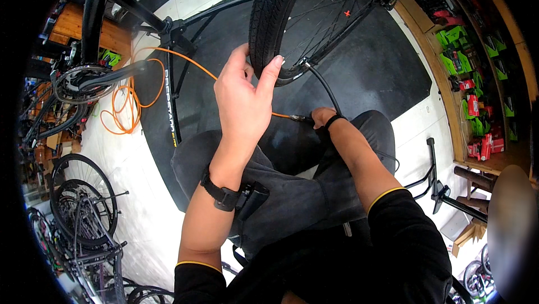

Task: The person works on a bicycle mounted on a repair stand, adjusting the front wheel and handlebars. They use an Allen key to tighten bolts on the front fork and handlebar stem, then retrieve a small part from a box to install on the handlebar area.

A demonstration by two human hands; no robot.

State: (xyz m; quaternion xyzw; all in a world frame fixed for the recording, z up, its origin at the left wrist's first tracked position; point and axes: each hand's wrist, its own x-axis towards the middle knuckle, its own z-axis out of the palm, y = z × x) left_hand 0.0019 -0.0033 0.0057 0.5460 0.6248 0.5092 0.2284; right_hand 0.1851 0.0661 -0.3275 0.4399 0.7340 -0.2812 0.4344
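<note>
A black bicycle tire (275, 14) with a knobbly tread hangs in front of me, still mounted on its spoked wheel. My left hand (244, 96) pinches its lower part, thumb on one side and fingers on the other. Lower and to the right, my right hand (324, 117) is closed round a tire inflator (302, 118), most of which the hand and wrist hide. From there a black hose (327, 87) curves up to a metal valve chuck (305, 62) at the rim. An orange air hose (191, 60) leads in to the inflator from the left.
Beneath the wheel lies a black mat (387, 59). A black repair stand (170, 79) rises at the left, beside a crankset (84, 84) and loose orange coils. Bicycle wheels (84, 200) stand at the lower left. Shelves (457, 152) with green and red packages line the right.
</note>
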